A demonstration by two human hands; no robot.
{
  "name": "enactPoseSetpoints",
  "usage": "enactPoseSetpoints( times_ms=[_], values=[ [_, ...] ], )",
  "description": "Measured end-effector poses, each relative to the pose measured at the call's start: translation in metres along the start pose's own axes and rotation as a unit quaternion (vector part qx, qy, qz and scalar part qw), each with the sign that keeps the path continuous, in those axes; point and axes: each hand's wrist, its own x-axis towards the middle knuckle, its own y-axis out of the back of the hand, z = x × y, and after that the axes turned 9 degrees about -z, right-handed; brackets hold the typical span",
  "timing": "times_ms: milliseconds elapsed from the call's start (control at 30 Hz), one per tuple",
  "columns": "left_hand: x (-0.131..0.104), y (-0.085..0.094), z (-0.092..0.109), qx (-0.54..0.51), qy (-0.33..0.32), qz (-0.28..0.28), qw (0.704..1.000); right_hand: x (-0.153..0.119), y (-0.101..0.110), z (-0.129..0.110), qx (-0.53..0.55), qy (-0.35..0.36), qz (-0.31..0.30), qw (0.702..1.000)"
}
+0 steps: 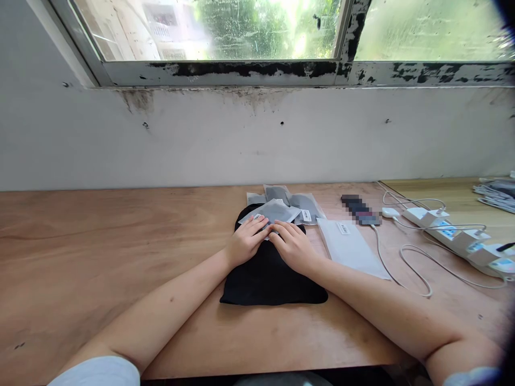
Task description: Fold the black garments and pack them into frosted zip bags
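A black cloth item (273,284), rounded at the far end and wider towards me, lies flat on the table. On its far part rests a frosted plastic bag (277,210) with a small label. My left hand (246,241) is laid over this bag's near edge and the cloth, fingers stretched out. From the right, my right hand (293,247) lies on the same spot, its fingers extended and the fingertips of both hands meeting. Part of the bag is hidden beneath them. Behind it are more frosted bags with dark contents, one of them a labelled bag (308,206).
Right of the cloth lies a larger white frosted bag (350,246) with a barcode label. Beyond it are a blurred-out phone (368,219), white cables and a power strip (454,241). A folded grey stack (499,195) sits far right. The wooden table (100,241) meets the wall below a window.
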Motion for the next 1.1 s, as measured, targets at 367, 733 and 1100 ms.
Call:
enactPoseSetpoints(
  times_ms=[367,733,1100],
  values=[
    [-0.003,0.012,-0.003,-0.102,0.087,0.036,0.990,0.012,0.003,0.036,-0.015,-0.092,-0.127,0.988],
    [0.000,0.010,-0.004,-0.172,0.154,0.094,0.968,0.017,0.009,0.066,-0.031,-0.157,-0.173,0.972],
    [0.000,0.011,-0.003,-0.207,0.162,0.099,0.960,0.014,0.008,0.079,-0.035,-0.150,-0.186,0.970]
  ],
)
